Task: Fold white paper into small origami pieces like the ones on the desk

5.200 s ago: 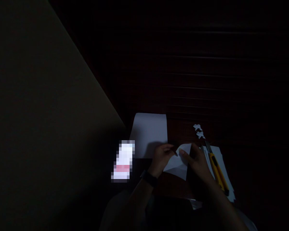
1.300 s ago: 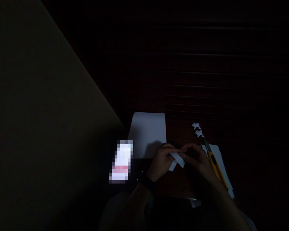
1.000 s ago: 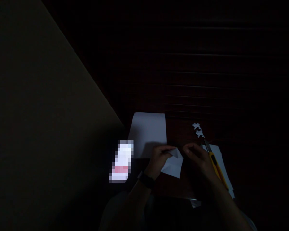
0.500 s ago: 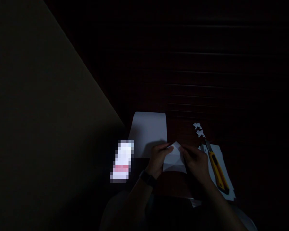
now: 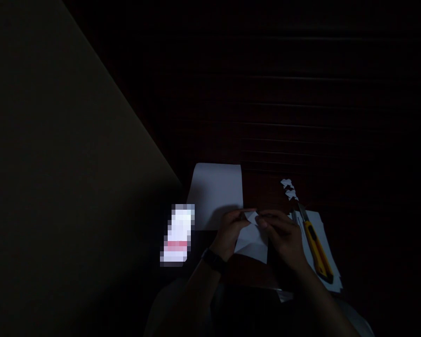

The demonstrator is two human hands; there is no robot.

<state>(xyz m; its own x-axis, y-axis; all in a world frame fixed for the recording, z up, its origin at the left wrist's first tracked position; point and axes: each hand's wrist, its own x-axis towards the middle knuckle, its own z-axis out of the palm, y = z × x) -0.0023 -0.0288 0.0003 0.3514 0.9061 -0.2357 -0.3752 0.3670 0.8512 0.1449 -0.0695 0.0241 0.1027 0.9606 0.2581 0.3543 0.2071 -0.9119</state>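
Observation:
Between my hands is a small creased piece of white paper (image 5: 252, 243), its upper end bent over and its lower part hanging flat towards me. My left hand (image 5: 228, 233), with a dark watch (image 5: 214, 260) on the wrist, grips the paper's upper left side. My right hand (image 5: 285, 238) pinches the folded upper right part between thumb and fingers. The fingertips partly hide the fold. Just behind my left hand lies a large white sheet (image 5: 217, 189).
Right of my hands, a yellow utility knife (image 5: 317, 250) with its blade out rests on a stack of white paper (image 5: 331, 262). Small folded paper pieces (image 5: 288, 188) lie beyond it on the dark wooden table (image 5: 256, 276). A lit, blurred-out screen (image 5: 178, 234) glows at left, beside a wall (image 5: 73, 154).
The paper's upper end has been bent over, and its lower edge has tilted down towards me. My right fingers have moved left onto the fold; my left hand has hardly moved.

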